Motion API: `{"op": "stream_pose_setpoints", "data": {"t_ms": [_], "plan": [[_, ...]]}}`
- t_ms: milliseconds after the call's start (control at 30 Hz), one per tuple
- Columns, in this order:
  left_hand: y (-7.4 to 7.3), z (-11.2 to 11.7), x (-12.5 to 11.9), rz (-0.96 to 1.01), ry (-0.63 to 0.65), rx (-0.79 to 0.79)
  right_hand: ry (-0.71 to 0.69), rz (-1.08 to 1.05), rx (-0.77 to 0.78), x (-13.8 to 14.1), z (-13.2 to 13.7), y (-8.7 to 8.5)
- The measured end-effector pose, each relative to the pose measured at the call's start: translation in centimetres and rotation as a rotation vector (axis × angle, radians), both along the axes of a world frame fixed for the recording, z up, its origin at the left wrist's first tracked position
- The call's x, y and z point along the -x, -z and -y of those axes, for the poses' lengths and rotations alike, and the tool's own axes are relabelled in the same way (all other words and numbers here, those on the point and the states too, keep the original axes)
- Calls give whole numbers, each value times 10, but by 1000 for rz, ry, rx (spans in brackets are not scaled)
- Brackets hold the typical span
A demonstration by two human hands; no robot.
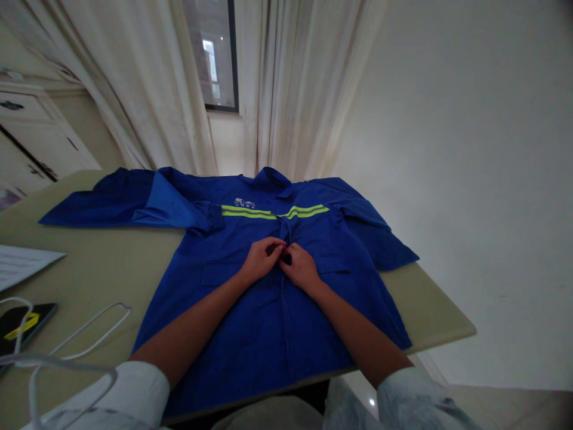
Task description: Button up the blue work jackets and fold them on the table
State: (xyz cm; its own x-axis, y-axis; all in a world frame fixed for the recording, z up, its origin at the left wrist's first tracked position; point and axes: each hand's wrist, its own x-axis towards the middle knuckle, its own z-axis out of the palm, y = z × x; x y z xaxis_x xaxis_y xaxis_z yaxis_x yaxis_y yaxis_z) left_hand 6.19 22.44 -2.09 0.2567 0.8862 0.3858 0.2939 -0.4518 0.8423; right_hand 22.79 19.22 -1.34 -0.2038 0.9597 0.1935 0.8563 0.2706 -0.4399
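A blue work jacket (242,316) lies spread on the table, its collar pointing away from me. Yellow-green and grey reflective strips cross the chest, and a white print sits above the left one. At the middle of the front opening, just below the strips, my left hand (262,260) pinches the placket edge between thumb and fingers. Close against it, my right hand (299,264) pinches the same edge from the other side. The fingertips of both hands nearly meet. Whatever small fastening may be between them is hidden.
The pale table (98,263) has a rounded right corner. At its left lie a printed paper sheet (27,263), a dark phone-like device (42,316) with a yellow mark, and a looped white cable (89,343). Behind are curtains (304,77), a window and a cabinet (45,119).
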Motion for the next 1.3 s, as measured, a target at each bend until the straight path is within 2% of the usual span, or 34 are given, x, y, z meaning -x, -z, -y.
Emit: {"op": "stream_pose_setpoints", "data": {"t_ms": [133, 200, 267, 367, 467, 667, 833, 967, 1100, 1300], "plan": [[-5, 2, 7, -310, -207, -97, 27, -22, 6, 3, 1, -1], [-4, 2, 12, -473, -202, -98, 19, -30, 10, 3, 2, -1], [-3, 2, 15, -557, -117, -114, 3, -35, 11, 2, 2, 0], [-2, 2, 16, -506, 17, -176, -6, -56, 3, -2, 1, 2], [-2, 5, 15, -471, 80, -258, 16, -99, -3, -4, 0, 2], [-4, 10, 14, -524, 71, -318, 39, -139, -10, -3, 5, -3], [-2, 8, 13, -439, 45, -245, 27, 14, -80, 1, 11, -3], [0, 3, 12, -390, 36, -151, -57, 136, -112, -3, 9, -4], [-1, 2, 12, -344, 51, -228, -160, 168, -147, -10, 3, -5], [-4, 9, 10, -352, 60, -258, -205, 85, -182, -16, 0, -2]]}}
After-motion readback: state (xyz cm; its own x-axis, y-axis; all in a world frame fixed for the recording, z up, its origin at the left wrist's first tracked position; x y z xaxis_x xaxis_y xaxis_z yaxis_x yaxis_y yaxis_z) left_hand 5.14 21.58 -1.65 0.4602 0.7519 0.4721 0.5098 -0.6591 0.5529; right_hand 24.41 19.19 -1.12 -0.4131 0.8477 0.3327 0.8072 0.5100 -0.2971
